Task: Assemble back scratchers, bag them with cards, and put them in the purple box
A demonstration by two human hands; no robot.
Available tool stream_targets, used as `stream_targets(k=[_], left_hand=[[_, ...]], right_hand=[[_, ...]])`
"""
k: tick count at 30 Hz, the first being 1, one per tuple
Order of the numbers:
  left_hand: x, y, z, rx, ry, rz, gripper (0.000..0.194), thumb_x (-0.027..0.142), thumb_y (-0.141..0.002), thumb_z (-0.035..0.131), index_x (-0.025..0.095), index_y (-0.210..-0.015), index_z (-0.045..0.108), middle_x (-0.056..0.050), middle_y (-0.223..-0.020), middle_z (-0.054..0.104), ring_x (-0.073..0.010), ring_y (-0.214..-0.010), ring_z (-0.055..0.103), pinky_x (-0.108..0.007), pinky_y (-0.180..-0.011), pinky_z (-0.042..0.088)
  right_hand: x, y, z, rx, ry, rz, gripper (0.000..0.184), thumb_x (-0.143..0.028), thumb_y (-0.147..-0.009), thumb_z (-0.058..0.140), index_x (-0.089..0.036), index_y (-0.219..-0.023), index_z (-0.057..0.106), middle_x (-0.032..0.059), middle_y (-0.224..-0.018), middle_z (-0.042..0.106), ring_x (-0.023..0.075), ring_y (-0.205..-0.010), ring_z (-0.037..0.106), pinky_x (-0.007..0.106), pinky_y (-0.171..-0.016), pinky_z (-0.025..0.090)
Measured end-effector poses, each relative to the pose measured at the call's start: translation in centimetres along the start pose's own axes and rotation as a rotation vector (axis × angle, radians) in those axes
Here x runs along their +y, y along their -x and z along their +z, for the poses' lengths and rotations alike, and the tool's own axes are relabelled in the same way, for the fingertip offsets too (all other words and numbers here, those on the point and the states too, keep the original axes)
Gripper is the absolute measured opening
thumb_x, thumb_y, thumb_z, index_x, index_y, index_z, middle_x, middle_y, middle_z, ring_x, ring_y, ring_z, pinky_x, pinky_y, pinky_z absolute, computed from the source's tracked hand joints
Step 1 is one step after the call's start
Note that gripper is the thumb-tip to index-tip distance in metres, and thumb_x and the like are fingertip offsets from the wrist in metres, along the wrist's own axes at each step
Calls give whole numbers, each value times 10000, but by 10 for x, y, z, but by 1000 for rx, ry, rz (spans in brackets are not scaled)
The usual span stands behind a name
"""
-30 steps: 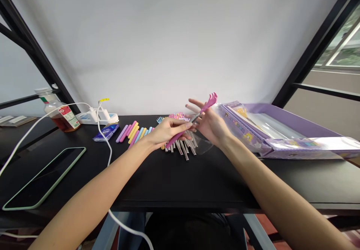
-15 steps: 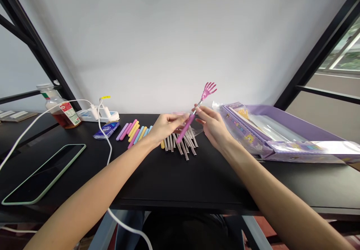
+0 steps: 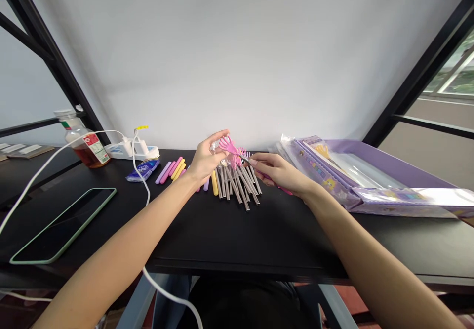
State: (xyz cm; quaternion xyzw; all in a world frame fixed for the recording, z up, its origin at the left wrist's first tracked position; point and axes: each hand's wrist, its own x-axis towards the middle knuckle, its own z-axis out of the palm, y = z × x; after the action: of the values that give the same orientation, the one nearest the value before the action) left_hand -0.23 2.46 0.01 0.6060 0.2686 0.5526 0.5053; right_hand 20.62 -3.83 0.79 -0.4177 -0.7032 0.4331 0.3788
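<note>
A pink back scratcher (image 3: 228, 146) with a hand-shaped head and metal shaft is in my right hand (image 3: 276, 171). The fingers wrap its handle, and the head points left. My left hand (image 3: 207, 158) is just left of that head, thumb and fingers curled around what looks like a small clear plastic wrapper (image 3: 214, 146). Below both hands lies a pile of metal rods (image 3: 239, 185) with pink hand-shaped heads at the far end. Left of it, several coloured handles (image 3: 170, 169) in purple, pink, yellow and blue lie in a row, partly behind my left hand.
On the right stands a purple box (image 3: 370, 146) with plastic wrapping and a yellow scratcher inside. To the left are a phone (image 3: 66, 225), a blue packet (image 3: 143, 169), a power strip (image 3: 151, 151) with a white cable (image 3: 144, 190), and a bottle (image 3: 87, 146).
The back scratcher has swung from pointing up and right to pointing left. My right hand now holds its handle; my left hand has let go of the handle and moved beside the head.
</note>
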Motion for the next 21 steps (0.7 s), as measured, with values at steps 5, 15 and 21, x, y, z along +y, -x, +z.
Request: stream_targets(k=[5, 15, 21], left_hand=[[1, 1, 2, -13, 15, -51, 400, 24, -745, 623, 144, -1110, 735, -139, -1307, 655, -290, -1222, 618, -380, -941, 554], [9, 1, -3, 4, 21, -43, 582, -38, -750, 617, 196, -1282, 642, -114, -1460, 555, -253, -1234, 633, -407, -1062, 515], [-2, -4, -6, 12, -61, -63, 383, 211, -877, 689, 152, -1255, 669, -130, -1154, 742, -240, -1165, 670, -402, -1011, 540]], right_hand=[[-4, 3, -8, 2, 135, 82, 417, -489, -959, 555, -180, -1230, 623, -35, -643, 507, 78, -474, 372, 222, -430, 297], [2, 9, -27, -87, 224, 101, 501, -463, -947, 580, -208, -1376, 615, 1, -736, 600, 66, -452, 422, 207, -394, 309], [4, 7, -26, -64, 250, 100, 493, -457, -948, 584, -199, -1365, 631, 0, -725, 594, 60, -435, 416, 204, -384, 311]])
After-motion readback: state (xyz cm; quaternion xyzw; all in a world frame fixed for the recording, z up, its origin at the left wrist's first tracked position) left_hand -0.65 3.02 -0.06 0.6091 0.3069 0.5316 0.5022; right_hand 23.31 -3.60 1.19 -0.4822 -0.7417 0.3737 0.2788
